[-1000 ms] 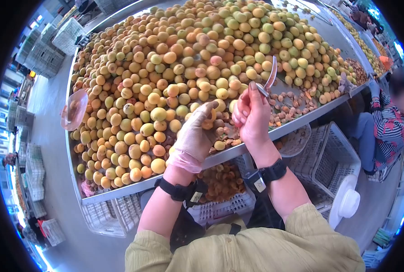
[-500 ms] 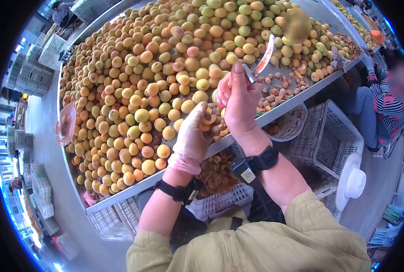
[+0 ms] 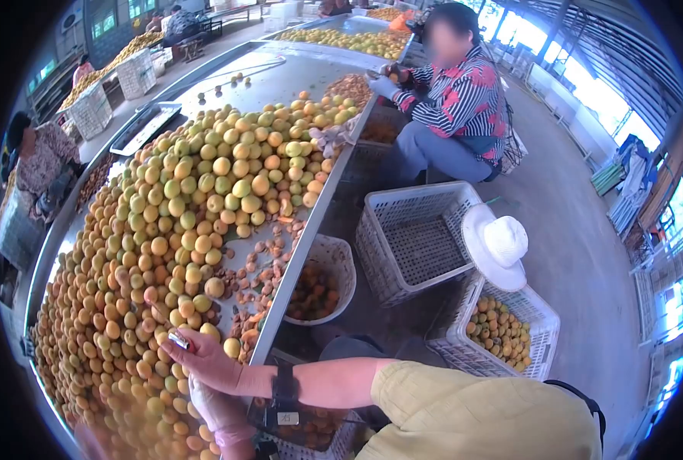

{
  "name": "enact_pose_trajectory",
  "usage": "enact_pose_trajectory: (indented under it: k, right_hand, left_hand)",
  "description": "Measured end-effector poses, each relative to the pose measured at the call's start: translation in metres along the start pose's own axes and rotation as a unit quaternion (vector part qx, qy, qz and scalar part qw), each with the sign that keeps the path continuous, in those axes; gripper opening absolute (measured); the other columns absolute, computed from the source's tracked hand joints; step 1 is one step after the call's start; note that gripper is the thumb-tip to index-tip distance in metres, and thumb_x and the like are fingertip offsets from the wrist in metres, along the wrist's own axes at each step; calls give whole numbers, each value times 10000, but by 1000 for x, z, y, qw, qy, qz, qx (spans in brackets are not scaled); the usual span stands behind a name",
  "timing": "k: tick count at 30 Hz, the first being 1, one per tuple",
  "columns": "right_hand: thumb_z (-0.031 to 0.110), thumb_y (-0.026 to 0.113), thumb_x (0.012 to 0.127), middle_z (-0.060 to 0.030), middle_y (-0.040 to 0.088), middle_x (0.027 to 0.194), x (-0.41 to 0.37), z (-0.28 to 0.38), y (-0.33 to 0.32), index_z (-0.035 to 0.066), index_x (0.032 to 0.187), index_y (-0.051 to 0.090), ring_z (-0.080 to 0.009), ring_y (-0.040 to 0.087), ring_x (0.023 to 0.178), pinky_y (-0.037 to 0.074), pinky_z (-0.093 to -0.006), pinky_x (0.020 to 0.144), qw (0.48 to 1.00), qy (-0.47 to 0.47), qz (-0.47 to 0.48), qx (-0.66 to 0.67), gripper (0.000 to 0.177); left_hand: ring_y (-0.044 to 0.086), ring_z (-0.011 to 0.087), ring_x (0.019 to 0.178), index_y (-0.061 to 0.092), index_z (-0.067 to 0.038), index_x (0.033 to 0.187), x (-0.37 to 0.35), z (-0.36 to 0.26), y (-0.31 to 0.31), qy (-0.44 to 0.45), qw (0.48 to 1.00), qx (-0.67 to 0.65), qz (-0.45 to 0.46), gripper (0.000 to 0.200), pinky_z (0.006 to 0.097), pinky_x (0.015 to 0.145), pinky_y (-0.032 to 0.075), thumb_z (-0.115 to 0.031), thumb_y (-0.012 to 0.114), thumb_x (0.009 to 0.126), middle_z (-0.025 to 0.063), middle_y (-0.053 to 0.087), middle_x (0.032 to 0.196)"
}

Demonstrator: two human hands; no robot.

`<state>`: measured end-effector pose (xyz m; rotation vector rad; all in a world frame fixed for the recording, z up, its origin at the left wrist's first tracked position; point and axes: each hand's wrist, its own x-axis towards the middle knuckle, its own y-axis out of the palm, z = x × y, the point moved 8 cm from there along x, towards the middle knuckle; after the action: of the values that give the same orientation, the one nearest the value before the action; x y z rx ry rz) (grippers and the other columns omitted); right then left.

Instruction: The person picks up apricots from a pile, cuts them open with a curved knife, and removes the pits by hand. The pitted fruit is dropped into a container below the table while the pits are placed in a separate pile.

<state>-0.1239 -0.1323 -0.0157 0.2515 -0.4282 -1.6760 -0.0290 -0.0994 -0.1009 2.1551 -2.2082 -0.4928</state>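
My right hand point(image 3: 207, 362) is closed round the handle of a knife point(image 3: 179, 340), over the near part of a large heap of yellow-orange fruit point(image 3: 157, 230). Just below it, my left hand point(image 3: 217, 410) wears a pale glove with a pink cuff; its fingers are partly hidden by my right hand, and what it holds cannot be made out. Brown pits and fruit scraps point(image 3: 261, 268) lie on the metal table point(image 3: 299, 264) near its edge.
A white basket point(image 3: 349, 280) with dark fruit pieces stands beside the table. An empty crate point(image 3: 372, 245), a white hat point(image 3: 502, 241) and a crate of fruit point(image 3: 548, 326) are to the right. A co-worker point(image 3: 460, 115) sits beyond; another person point(image 3: 42, 165) is across the table.
The view has swung to the right, bringing the co-worker and crates toward the middle. Both hands now appear lower and farther left, closer together, with the knife still in my right hand.
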Motion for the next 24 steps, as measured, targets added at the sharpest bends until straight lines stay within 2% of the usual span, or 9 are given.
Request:
enact_pose_trajectory:
  k: [1, 3, 5, 8, 11, 16, 21, 22, 24]
  right_hand:
    - [299, 566, 950, 42, 377, 658, 1, -4, 0, 67, 755, 459, -63, 354, 621, 331, -236, 558, 1000, -4, -18, 1, 322]
    - [303, 564, 952, 47, 383, 672, 1, -12, -2, 71, 768, 464, -56, 352, 630, 328, -235, 563, 999, -4, -27, 21, 313]
    - [323, 566, 950, 65, 374, 653, 6, -16, -5, 62, 823, 517, -40, 339, 616, 310, -213, 546, 998, -31, -37, 49, 294]
    - [319, 565, 949, 77, 410, 582, 14, -47, -18, 69, 1104, 563, -10, 364, 457, 284, -180, 392, 977, 113, -104, 149, 294]
    - [405, 634, 884, 51, 426, 554, 10, -48, -32, 126, 884, 530, -53, 391, 410, 298, -229, 350, 931, 194, -194, 240, 297]
    - [423, 578, 912, 25, 351, 440, 18, -52, -38, 168, 604, 385, -84, 333, 329, 247, -258, 307, 929, 191, -160, 273, 444]
    - [443, 572, 918, 55, 322, 476, 16, -21, -10, 139, 603, 373, -57, 318, 372, 245, -212, 349, 979, 106, -74, 159, 481]
    - [457, 568, 916, 57, 330, 487, 14, -17, -8, 141, 604, 379, -52, 321, 380, 246, -215, 349, 984, 93, -64, 137, 483]
    - [461, 570, 913, 56, 328, 491, 14, -21, -4, 143, 605, 378, -54, 322, 381, 246, -213, 351, 986, 89, -56, 132, 483]
  left_hand:
    - [574, 144, 936, 515, -38, 1182, 0, -7, -2, 77, 987, 140, 15, 301, 267, 807, 475, -241, 407, 987, 51, 575, 1060]
    - [574, 144, 939, 513, -41, 1191, 1, 3, -3, 19, 999, -44, 1, 310, 266, 815, 475, -246, 396, 990, 53, 573, 1061]
    - [570, 115, 905, 539, -58, 1174, -2, -3, 3, -14, 997, -80, 0, 328, 244, 761, 465, -290, 403, 987, 36, 586, 1027]
    - [536, 65, 786, 593, -119, 1111, -13, 0, 8, -91, 982, -162, -39, 347, 205, 628, 401, -398, 457, 955, -25, 599, 922]
    - [542, 72, 801, 587, -118, 1134, -15, -3, 9, -92, 981, -136, -107, 375, 225, 653, 429, -421, 482, 940, -33, 597, 943]
    - [568, 130, 842, 573, -119, 1043, -20, -5, 6, -117, 973, -122, -155, 434, 271, 677, 477, -525, 485, 919, 12, 591, 1021]
    - [555, 100, 590, 581, -113, 958, -10, 0, -7, -135, 964, -195, -120, 450, 199, 491, 435, -550, 481, 916, -12, 617, 796]
    - [450, 81, 481, 553, -99, 868, -9, -3, -2, -125, 958, -198, -167, 452, 196, 389, 337, -539, 467, 926, -17, 499, 705]
    - [431, 90, 443, 516, -96, 832, -9, -1, -7, -125, 951, -209, -192, 415, 215, 363, 337, -501, 504, 919, -6, 479, 665]
